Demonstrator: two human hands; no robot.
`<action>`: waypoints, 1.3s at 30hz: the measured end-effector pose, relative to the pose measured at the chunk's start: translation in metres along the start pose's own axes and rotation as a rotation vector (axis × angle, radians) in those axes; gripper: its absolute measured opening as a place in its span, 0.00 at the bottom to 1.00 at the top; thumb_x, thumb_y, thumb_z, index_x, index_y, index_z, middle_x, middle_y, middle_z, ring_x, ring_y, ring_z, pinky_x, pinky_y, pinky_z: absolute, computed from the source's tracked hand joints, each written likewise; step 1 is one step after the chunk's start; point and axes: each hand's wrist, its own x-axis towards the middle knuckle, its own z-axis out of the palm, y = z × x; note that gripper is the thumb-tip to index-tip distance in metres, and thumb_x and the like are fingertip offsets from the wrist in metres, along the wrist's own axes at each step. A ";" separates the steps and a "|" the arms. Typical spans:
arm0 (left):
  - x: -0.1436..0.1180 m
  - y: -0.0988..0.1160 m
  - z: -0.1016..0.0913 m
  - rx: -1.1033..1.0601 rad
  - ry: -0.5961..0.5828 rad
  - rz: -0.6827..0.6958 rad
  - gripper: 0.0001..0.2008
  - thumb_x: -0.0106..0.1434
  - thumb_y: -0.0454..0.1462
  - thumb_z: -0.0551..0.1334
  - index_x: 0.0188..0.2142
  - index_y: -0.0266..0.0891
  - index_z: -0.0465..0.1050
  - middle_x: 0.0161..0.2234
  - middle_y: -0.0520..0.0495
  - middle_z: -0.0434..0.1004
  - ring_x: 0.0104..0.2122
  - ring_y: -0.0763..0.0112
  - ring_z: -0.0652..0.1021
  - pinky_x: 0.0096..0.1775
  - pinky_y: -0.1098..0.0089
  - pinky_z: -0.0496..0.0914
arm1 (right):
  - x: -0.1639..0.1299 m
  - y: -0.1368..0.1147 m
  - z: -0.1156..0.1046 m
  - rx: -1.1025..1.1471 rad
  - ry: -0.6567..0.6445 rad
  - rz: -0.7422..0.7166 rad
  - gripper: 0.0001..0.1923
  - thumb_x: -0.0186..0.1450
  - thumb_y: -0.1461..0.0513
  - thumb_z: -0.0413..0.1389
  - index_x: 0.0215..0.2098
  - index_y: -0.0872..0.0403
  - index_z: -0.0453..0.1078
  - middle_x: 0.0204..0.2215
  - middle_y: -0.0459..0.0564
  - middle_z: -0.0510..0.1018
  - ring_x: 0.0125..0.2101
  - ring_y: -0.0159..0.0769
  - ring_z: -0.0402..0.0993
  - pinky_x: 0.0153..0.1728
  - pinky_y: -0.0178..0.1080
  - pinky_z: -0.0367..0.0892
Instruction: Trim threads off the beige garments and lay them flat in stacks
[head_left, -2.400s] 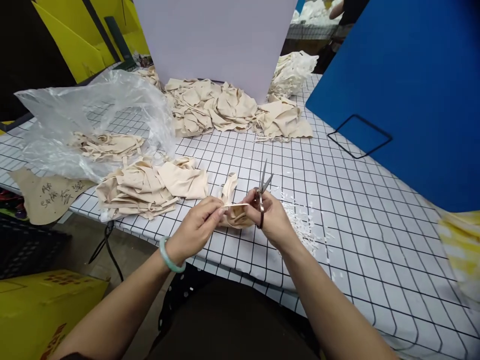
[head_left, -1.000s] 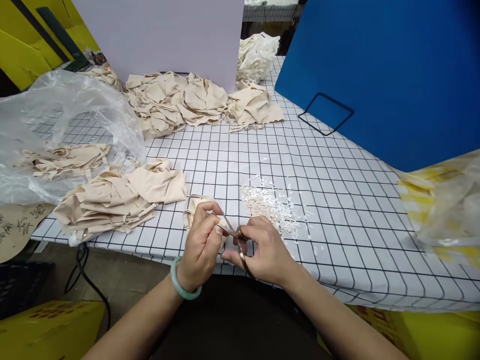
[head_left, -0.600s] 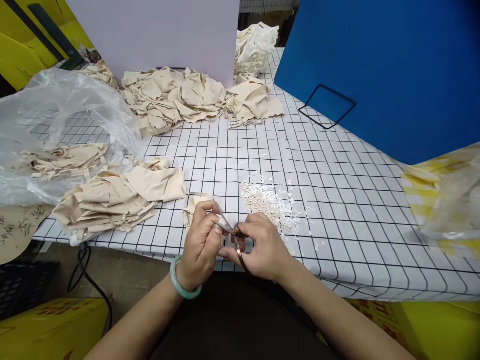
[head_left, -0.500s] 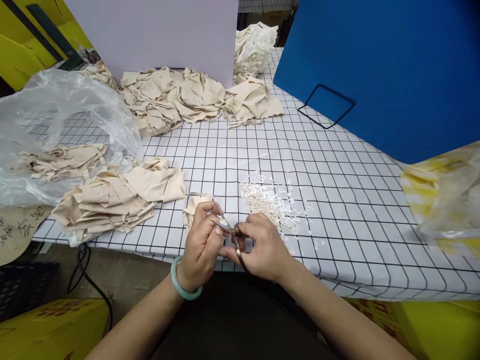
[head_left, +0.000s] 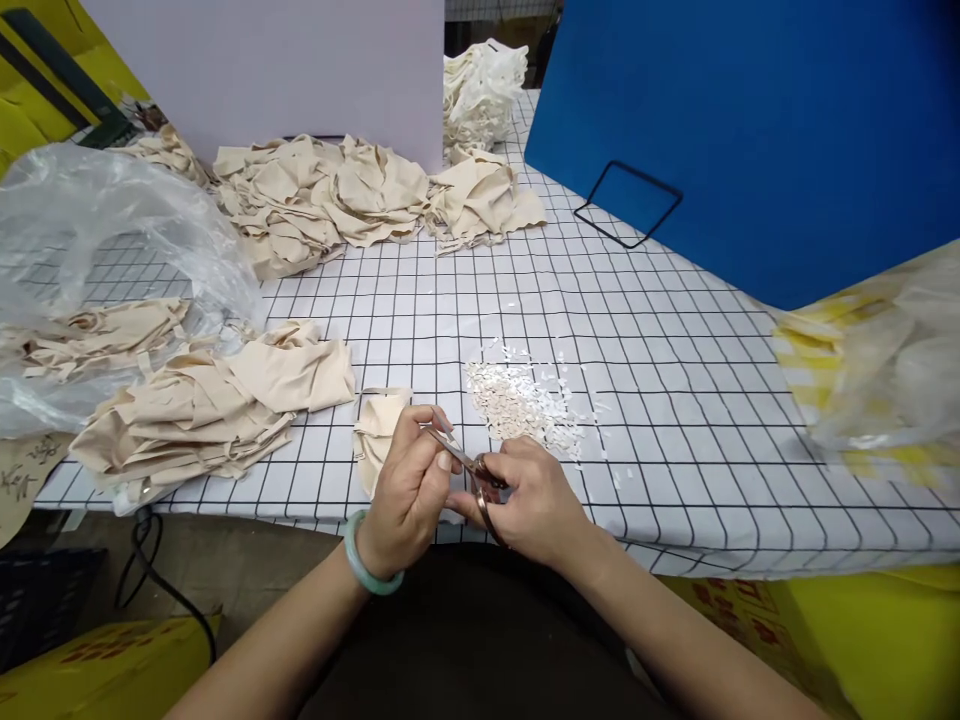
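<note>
My left hand (head_left: 409, 495), with a pale green bangle on the wrist, pinches a small beige fabric piece (head_left: 377, 430) at the table's near edge. My right hand (head_left: 529, 500) grips small scissors (head_left: 466, 466) whose blades point left, up against my left fingers and the fabric. A heap of tiny white clippings (head_left: 525, 405) lies just beyond my right hand on the checked tablecloth (head_left: 660, 400).
A stack of beige fabric pieces (head_left: 202, 410) lies left, next to a clear plastic bag (head_left: 97, 280) with more. Another beige pile (head_left: 337, 195) sits far, before a white board (head_left: 262, 70). A blue board (head_left: 750, 130) stands right, a yellow-striped plastic bag (head_left: 870, 360) below it.
The scissors, pointing up and away 2.4 s ago, now point left at the fabric in my left hand. Both hands have come nearer the table edge; the view has shifted.
</note>
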 end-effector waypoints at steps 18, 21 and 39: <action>-0.018 -0.004 -0.067 -0.013 -0.123 -0.336 0.17 0.69 0.40 0.56 0.24 0.37 0.69 0.37 0.43 0.72 0.38 0.64 0.73 0.42 0.66 0.69 | -0.001 0.051 -0.049 -0.073 0.103 0.446 0.27 0.56 0.41 0.61 0.42 0.50 0.67 0.42 0.56 0.75 0.40 0.50 0.73 0.32 0.45 0.67; -0.038 -0.012 -0.083 0.072 0.010 -0.417 0.16 0.69 0.41 0.56 0.26 0.37 0.71 0.38 0.43 0.72 0.41 0.64 0.73 0.44 0.67 0.68 | 0.015 0.034 -0.026 0.004 -0.004 0.374 0.21 0.58 0.45 0.61 0.38 0.50 0.68 0.36 0.54 0.76 0.36 0.47 0.72 0.33 0.45 0.67; -0.053 -0.002 -0.116 -0.062 0.010 -0.396 0.13 0.69 0.37 0.55 0.33 0.37 0.77 0.36 0.45 0.71 0.34 0.69 0.72 0.35 0.70 0.69 | 0.103 -0.007 0.055 0.152 -0.406 0.075 0.11 0.54 0.70 0.57 0.34 0.52 0.69 0.30 0.46 0.74 0.29 0.34 0.67 0.28 0.36 0.61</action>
